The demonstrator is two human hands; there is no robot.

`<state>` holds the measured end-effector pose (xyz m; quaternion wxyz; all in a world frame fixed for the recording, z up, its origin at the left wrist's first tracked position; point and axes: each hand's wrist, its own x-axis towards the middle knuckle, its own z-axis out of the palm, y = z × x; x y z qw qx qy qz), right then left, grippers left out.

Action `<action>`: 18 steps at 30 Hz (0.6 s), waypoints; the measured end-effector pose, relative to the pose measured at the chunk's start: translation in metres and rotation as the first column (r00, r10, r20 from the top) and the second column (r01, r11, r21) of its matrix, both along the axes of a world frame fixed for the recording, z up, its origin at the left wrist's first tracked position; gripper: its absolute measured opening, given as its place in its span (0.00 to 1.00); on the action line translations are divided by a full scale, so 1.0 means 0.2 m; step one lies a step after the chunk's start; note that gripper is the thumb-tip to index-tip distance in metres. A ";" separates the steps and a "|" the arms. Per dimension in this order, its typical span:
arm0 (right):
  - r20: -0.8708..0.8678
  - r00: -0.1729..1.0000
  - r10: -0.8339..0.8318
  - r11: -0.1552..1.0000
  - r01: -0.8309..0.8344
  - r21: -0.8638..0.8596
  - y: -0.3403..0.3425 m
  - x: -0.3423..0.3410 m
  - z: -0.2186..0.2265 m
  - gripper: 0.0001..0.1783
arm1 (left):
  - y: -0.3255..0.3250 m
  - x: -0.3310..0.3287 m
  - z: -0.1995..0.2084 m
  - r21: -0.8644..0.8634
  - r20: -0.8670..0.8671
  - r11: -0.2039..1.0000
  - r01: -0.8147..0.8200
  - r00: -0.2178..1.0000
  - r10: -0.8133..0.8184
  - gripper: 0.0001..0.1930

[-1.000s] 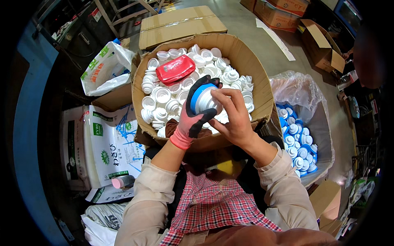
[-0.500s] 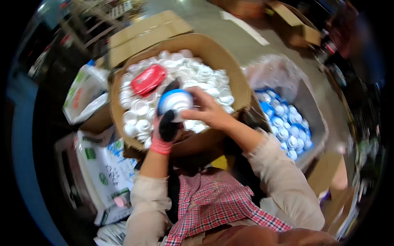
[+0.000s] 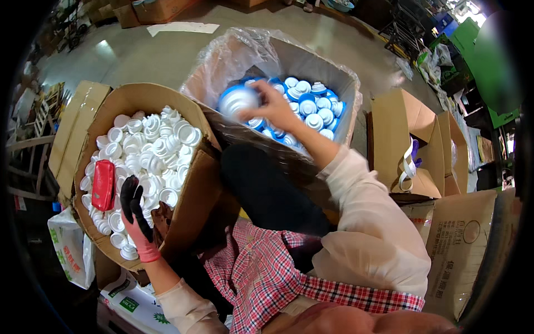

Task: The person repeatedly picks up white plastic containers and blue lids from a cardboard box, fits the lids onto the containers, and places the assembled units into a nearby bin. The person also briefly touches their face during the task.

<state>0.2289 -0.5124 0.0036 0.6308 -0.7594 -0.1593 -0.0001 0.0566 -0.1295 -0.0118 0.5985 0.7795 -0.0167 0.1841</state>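
My right hand (image 3: 272, 108) is bare and closed on a blue-and-white stepped plastic piece (image 3: 238, 104), blurred by motion, over the left part of a plastic-lined box (image 3: 351, 106). In that box lies a heap of similar blue-and-white pieces (image 3: 314, 119). My left hand (image 3: 138, 220), in a pink-and-black glove, holds nothing, its fingers stretched out above a cardboard box (image 3: 192, 206) filled with white stepped plastic pieces (image 3: 153, 145). A red pouch (image 3: 103, 185) lies on the white pieces, left of my gloved fingers. Beside the glove is a crumpled brown item (image 3: 162, 220).
Open cardboard cartons (image 3: 403, 139) stand at the right, one with a white strap over its edge. A white plastic bag (image 3: 71, 245) hangs beside the left box. My dark-clad knee (image 3: 267, 183) sits between the two boxes. A green object (image 3: 464, 42) is at the far right.
The view has swung right. My right hand has carried the blue-and-white piece from above the white pieces to the lined box. My left hand has let go of it and stays over the white pieces.
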 end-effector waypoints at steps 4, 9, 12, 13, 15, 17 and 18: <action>0.094 0.940 -0.329 0.856 0.339 -0.391 -0.79 0.16 -0.30 0.39 | 0.04 0.01 -0.09 -0.111 -0.109 0.992 -0.058 0.993 0.045 0.23; -0.155 0.935 -0.318 0.732 0.139 -0.667 -1.02 0.00 -0.54 0.39 | 0.08 0.02 -0.20 -0.157 -0.160 0.987 -0.040 0.987 0.014 0.23; -0.144 0.955 -0.258 0.768 0.112 -0.631 -0.97 -0.01 -0.71 0.43 | 0.07 0.04 -0.24 -0.126 -0.229 0.990 -0.063 0.973 0.032 0.23; -0.167 0.959 -0.230 0.780 0.079 -0.620 -0.94 0.01 -0.76 0.43 | 0.05 0.04 -0.29 -0.159 -0.215 0.984 -0.081 0.976 0.046 0.23; -0.299 0.923 -0.244 0.793 0.012 -0.610 -0.84 0.06 -0.86 0.44 | 0.05 0.05 -0.33 -0.019 -0.276 0.998 -0.056 0.960 0.048 0.24; -0.340 0.904 -0.259 0.730 -0.047 -0.681 -0.75 0.09 -0.93 0.45 | -0.01 0.03 -0.37 -0.038 -0.308 0.992 -0.123 0.946 0.106 0.24; -0.244 0.943 -0.228 0.676 -0.027 -0.737 -0.72 0.09 -1.00 0.46 | 0.00 0.03 -0.40 -0.032 -0.325 0.990 -0.139 0.938 0.121 0.24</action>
